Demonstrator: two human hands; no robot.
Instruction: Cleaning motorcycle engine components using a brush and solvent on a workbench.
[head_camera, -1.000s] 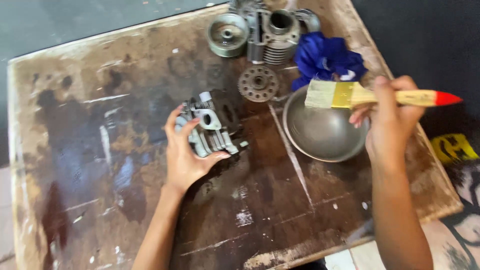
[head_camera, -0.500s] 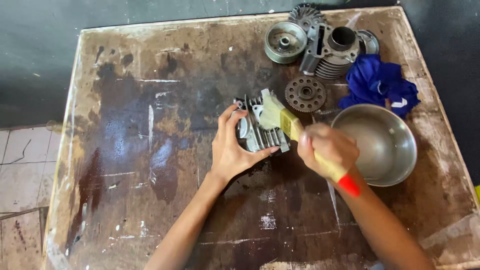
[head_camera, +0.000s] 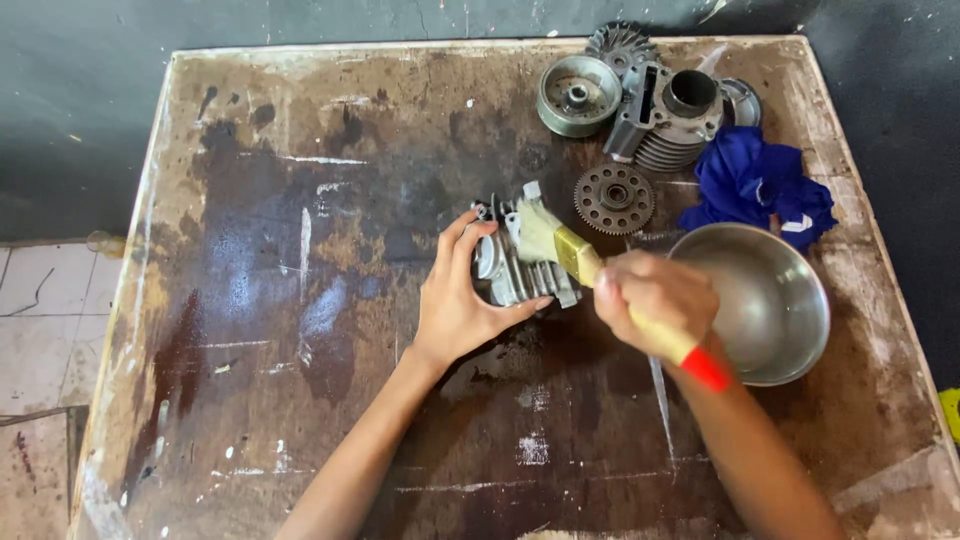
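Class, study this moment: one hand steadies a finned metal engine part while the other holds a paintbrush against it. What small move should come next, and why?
Probably a short brush stroke along the fins: the right hand has the paintbrush bristles resting on the engine part, which the left hand steadies on the table.

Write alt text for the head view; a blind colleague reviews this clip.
A left hand steadies a finned metal engine part on a stained wooden table while the right hand brushes it with a paintbrush. A steel bowl, blue rag and more engine parts lie nearby.
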